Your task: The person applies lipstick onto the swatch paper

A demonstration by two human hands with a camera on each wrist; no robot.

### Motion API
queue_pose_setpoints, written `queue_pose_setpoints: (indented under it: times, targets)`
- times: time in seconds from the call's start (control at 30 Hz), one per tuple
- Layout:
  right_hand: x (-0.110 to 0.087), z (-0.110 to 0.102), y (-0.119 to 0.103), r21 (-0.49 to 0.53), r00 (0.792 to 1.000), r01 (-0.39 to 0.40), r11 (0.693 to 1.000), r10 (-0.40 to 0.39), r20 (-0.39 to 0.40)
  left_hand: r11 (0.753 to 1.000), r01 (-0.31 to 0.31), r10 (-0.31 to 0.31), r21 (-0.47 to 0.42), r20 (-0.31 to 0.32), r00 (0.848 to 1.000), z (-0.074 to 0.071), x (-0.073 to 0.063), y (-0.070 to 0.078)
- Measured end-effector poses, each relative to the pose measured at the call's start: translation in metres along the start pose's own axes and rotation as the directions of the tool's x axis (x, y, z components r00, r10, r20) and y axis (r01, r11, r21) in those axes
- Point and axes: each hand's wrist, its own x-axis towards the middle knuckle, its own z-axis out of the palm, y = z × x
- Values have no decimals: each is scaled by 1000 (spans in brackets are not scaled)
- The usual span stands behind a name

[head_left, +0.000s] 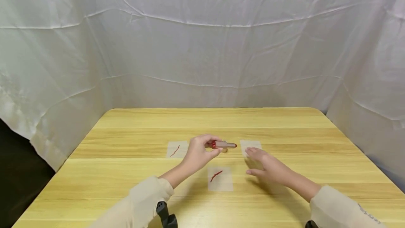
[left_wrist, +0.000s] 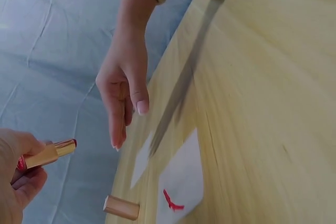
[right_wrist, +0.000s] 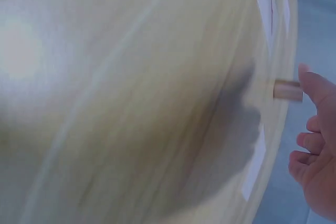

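My left hand (head_left: 198, 152) pinches an uncapped lipstick (head_left: 223, 144) above the table, its red tip pointing right. The lipstick's metallic body (left_wrist: 50, 156) shows clearly in the left wrist view. My right hand (head_left: 273, 167), holding nothing, hovers with fingers extended near a white paper square (head_left: 250, 144) and partly covers it in the head view. The cap (left_wrist: 122, 208) stands on the table; the lipstick mostly hides it in the head view. Red strokes mark a left paper square (head_left: 172, 146) and a front paper square (head_left: 224, 183).
The wooden table (head_left: 126, 143) has rounded far corners. White cloth (head_left: 202, 52) hangs behind it and along both sides. A dark area (head_left: 19, 171) lies past the table's left edge. Dark devices (head_left: 166, 215) sit at the wrists.
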Motion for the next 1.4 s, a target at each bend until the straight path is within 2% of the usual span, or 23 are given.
queue_pose_setpoints:
  times: [0.27,0.43,0.67,0.87,1.2,1.4]
  targets:
    - [1,-10,21,-36,999,-16,999,14,-50,998,61,-60,-34,10,998,14,13,5]
    - [6,-12,34,-30,998,-20,999,18,-66,989,117,-115,-87,24,993,23,22,8]
    - [16,-13,49,-57,996,-5,998,0,-89,988,149,-148,-35,14,989,37,32,11]
    - [23,-13,60,-68,998,-61,996,59,-38,980,197,-196,-38,29,980,50,40,8]
    - [26,-8,81,-78,998,-55,995,58,38,985,169,-171,32,49,984,66,52,12]
    - [27,-8,85,-84,995,-59,995,66,73,981,181,-185,67,64,981,75,56,12]
